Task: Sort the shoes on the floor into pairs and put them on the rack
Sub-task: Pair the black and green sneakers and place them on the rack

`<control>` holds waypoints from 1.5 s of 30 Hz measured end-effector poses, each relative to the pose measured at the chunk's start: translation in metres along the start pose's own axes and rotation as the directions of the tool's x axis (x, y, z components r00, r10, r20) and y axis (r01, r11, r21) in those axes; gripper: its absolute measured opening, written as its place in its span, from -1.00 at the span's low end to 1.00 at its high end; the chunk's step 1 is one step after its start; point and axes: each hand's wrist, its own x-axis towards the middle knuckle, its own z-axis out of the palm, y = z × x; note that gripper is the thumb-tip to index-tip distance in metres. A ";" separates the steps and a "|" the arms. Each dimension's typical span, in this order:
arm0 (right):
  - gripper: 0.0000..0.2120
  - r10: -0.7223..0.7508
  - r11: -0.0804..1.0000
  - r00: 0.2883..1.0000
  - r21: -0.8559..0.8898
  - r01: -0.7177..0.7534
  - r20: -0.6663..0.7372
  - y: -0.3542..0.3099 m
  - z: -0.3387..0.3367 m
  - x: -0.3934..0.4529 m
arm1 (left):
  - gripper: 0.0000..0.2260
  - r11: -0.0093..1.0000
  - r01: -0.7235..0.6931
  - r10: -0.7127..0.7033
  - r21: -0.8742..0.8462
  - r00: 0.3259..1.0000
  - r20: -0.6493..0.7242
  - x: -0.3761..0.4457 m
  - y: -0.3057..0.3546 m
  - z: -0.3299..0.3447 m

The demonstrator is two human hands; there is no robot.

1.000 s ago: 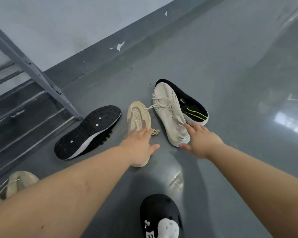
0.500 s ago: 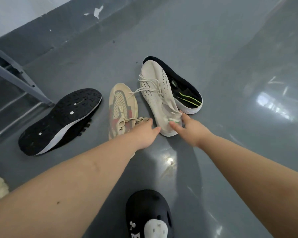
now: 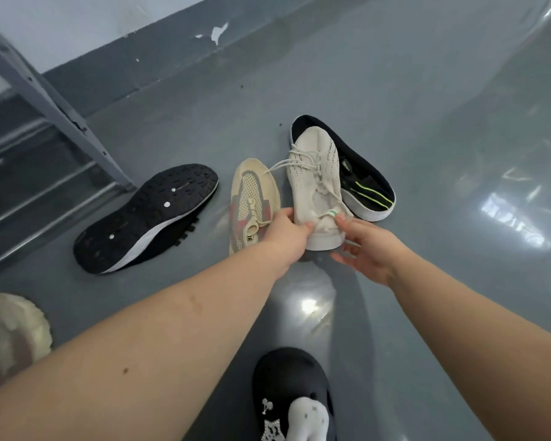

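both hands (image 3: 328, 241) grip white sneaker (image 3: 315, 183) heel btwn them.

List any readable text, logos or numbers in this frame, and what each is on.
No text here reads clearly.
Beige and pink shoe: small dark mark near the tongue, too blurred to read.
White knit shoe, held at the heel by both hands: rows of dark specks along the side, not legible as letters.
Black clog: silver charms, shapes only, no letters.
Black sole: tread marks and white dots, no numbers visible.
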 end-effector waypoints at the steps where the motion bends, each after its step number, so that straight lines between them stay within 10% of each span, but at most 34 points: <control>1: -0.73 0.003 1.000 1.000 0.026 -0.003 0.018 0.000 0.004 -0.006 | -0.56 1.000 -0.019 0.019 -0.004 1.000 -0.012 -0.005 0.001 -0.004; 13: -0.68 0.147 0.977 0.932 -0.194 -0.085 0.332 0.073 0.130 -0.065 | -0.53 0.982 0.079 -0.077 -0.172 0.997 0.015 -0.116 -0.074 -0.163; 26: -0.66 0.424 0.759 0.832 -0.642 -0.111 0.358 0.174 0.230 -0.091 | -0.54 0.923 0.174 -0.254 -0.342 0.945 -0.205 -0.203 -0.228 -0.231; 36: -0.62 0.541 0.618 0.791 -0.773 -0.142 0.287 0.182 0.223 -0.082 | -0.58 0.964 0.205 -0.237 -0.169 0.949 -0.205 -0.206 -0.240 -0.219; 45: -0.40 0.264 0.555 0.928 -0.828 0.076 0.262 0.182 0.223 -0.070 | -0.54 0.981 0.108 -0.029 0.163 0.903 -0.428 -0.190 -0.222 -0.223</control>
